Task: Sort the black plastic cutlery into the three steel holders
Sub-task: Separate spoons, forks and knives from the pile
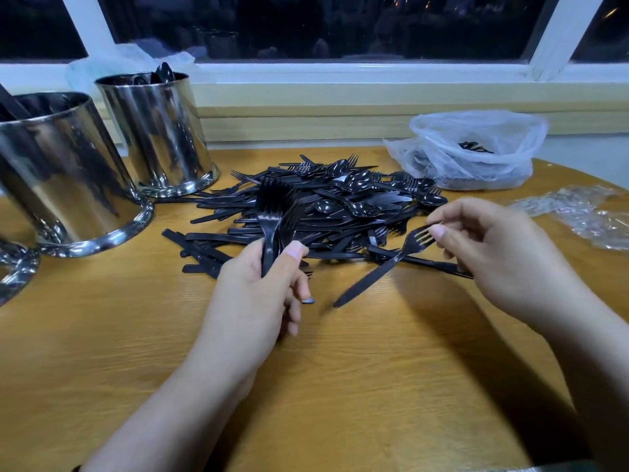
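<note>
A heap of black plastic cutlery [340, 202], forks, spoons and knives mixed, lies on the wooden table [340, 369]. My left hand [262, 294] grips a bundle of several forks [274, 212] by the handles, tines up. My right hand [490, 247] pinches a single fork [384, 267] at its tines, its handle slanting down to the table. Three steel holders stand at the left: one at the back [160, 131] with spoons in it, a big middle one [64, 172] with dark cutlery inside, and only the base of a third [13, 270] at the frame edge.
A thin plastic bag [476, 148] with a few black pieces inside sits at the back right. Crumpled clear wrapping [585, 212] lies at the right edge. A window sill and dark window run behind the table. Bare wood stretches in front of the heap.
</note>
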